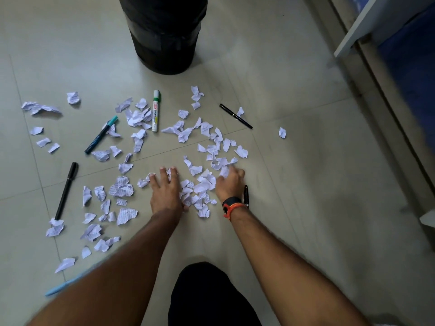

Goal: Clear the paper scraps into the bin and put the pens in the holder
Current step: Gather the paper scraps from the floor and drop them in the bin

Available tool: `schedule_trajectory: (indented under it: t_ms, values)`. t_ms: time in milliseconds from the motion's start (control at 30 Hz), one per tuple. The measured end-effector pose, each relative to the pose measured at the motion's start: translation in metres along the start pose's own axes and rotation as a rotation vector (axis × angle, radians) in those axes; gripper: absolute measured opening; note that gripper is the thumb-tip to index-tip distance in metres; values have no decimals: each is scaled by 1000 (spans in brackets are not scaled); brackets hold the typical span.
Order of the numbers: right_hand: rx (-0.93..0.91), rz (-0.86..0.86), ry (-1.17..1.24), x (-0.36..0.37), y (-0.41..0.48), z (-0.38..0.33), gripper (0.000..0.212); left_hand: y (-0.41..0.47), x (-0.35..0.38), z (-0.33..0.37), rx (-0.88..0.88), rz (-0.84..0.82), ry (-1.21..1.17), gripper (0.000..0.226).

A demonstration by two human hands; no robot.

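Torn white paper scraps (122, 187) lie scattered over the tiled floor. My left hand (164, 191) rests flat, fingers spread, on the floor at the left edge of a small heap of scraps (200, 187). My right hand (229, 183) curls against the heap's right side, touching scraps. A black bin (164, 36) stands at the far middle. Pens lie about: a green-capped white marker (155, 111), a teal pen (101, 135), a black pen (66, 190) at left, a slim black pen (235, 116), a dark pen (246, 195) by my right wrist, a light blue pen (61, 287) near my left forearm.
A white and blue piece of furniture (386, 27) runs along the right side above a skirting strip. My dark-clothed knee (207, 295) is at the bottom middle. A lone scrap (282, 132) lies apart on the right. No pen holder is in view.
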State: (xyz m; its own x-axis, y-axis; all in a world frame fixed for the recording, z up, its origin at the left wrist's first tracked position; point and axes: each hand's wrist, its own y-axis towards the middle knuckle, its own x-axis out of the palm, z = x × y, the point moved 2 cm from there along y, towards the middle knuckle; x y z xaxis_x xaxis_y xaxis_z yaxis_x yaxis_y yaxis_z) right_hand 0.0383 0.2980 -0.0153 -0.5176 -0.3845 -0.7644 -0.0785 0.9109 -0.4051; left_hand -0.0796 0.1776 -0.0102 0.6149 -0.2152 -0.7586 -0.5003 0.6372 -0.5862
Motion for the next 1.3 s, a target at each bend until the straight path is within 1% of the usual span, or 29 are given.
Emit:
schedule_trajectory:
  t_ms: [100,133,200,267,300,333,367,467,500,600,733,800,867,933,1033,1100,1200,1267,1300]
  values:
    - [-79,-89,-8,4,-6,-15,25,2,0,1,-15,-22,36,121]
    - [-97,-75,4,-2,-6,-19,22,2,-1,2,-19,-25,43,121]
    - [-92,82,32,-26,8,-22,21,6,2,3,-12,-30,51,121]
    - [-14,278,76,-59,39,-17,21,7,5,3,-5,-30,62,121]
    - [26,331,85,-73,61,-12,19,9,6,3,-6,-28,64,121]
    - [49,346,71,-86,82,-6,20,9,7,3,-9,-24,64,120]
    - [52,335,34,-96,102,0,23,10,9,2,-13,-19,66,120]
    - [-20,224,-131,-109,156,20,50,11,11,2,-20,-6,73,117]
    - [-40,185,-183,-109,169,23,54,11,11,2,-19,0,75,115]
    - [-52,105,-272,-103,183,23,56,11,11,2,-22,-2,86,113]
    - [-69,114,-232,-86,147,17,53,9,8,4,-35,-3,89,113]
    - [-69,107,-188,-69,112,13,47,7,6,6,-39,-16,91,113]
    - [-131,88,-172,-48,80,5,35,7,5,7,-38,-22,71,113]
    - [-176,122,-191,-37,62,-4,26,7,4,6,-39,-16,63,112]
    - [-162,244,-165,-48,72,-20,39,7,4,3,-39,-7,64,111]
    - [-228,277,-154,-61,95,-33,47,7,5,4,-41,-8,64,111]
    - [-328,231,-182,-75,130,-56,57,8,4,5,-44,-7,58,111]
    - [-319,164,-210,-77,145,-67,60,7,4,6,-49,-11,58,111]
    - [-302,120,-211,-75,151,-71,57,6,4,5,-48,-9,58,111]
